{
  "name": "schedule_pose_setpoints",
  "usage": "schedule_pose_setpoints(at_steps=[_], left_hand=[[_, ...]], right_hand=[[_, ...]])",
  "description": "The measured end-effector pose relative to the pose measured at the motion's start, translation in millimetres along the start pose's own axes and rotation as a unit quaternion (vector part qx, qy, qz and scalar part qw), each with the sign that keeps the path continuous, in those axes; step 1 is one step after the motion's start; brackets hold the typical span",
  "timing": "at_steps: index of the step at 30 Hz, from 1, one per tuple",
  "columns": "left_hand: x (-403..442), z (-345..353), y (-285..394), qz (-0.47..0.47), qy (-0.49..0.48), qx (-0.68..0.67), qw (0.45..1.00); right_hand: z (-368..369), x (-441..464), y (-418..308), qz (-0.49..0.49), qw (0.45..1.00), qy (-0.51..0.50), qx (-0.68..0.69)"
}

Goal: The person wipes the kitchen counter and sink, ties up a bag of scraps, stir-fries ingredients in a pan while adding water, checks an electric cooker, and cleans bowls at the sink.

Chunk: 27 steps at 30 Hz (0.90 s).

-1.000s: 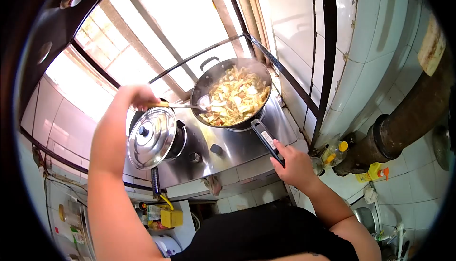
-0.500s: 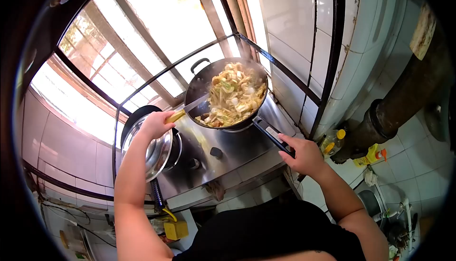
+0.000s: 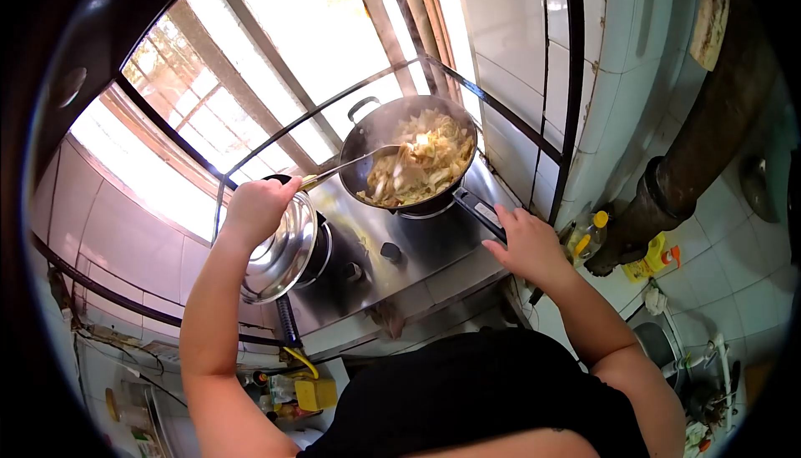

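Steel stovetop (image 3: 430, 258), steaming wok (image 3: 359, 148) by the window (image 3: 300, 7)

Left hand (image 3: 259, 209) grips the utensil (image 3: 349, 163), its head in the wok's food (image 3: 417, 166); right hand (image 3: 534, 248) meets the wok handle (image 3: 478, 208), grip unclear. Best scoop low, handle steady. Rail (image 3: 498, 113) crowds the far side, lid (image 3: 284, 254) the left; upward looks roomiest.

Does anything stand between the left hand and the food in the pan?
Nothing visible does. The metal utensil in the left hand crosses the left side of the pan and reaches the food. The shiny lid shows just below that hand, outside the utensil's line.
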State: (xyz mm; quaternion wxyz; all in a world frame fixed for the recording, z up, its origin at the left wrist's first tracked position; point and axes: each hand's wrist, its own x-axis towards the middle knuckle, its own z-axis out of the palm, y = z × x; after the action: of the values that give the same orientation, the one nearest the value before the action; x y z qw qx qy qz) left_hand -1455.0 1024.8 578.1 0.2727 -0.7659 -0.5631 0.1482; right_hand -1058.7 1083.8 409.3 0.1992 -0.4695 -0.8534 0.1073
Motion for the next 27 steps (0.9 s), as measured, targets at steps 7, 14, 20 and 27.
schedule_pose_setpoints(at_steps=[7, 14, 20, 27], left_hand=[[-16.7, -39.9, 0.5, -0.012, 0.032, 0.019, 0.999], [-26.3, -107.8, 11.3, -0.08, -0.081, -0.001, 0.994], [6.7, -45.9, 90.2, -0.1, -0.17, -0.069, 0.978], [-3.9, -36.3, 57.1, -0.191, -0.089, -0.156, 0.965]], right_hand=[[11.0, 1.7, -4.3, 0.017, 0.999, -0.011, -0.028], [13.8, 4.4, 4.5, 0.002, 1.0, -0.012, -0.024], [12.4, 3.7, 5.4, -0.018, 0.999, -0.02, -0.021], [10.8, 3.7, 5.9, -0.02, 1.0, -0.013, -0.02]])
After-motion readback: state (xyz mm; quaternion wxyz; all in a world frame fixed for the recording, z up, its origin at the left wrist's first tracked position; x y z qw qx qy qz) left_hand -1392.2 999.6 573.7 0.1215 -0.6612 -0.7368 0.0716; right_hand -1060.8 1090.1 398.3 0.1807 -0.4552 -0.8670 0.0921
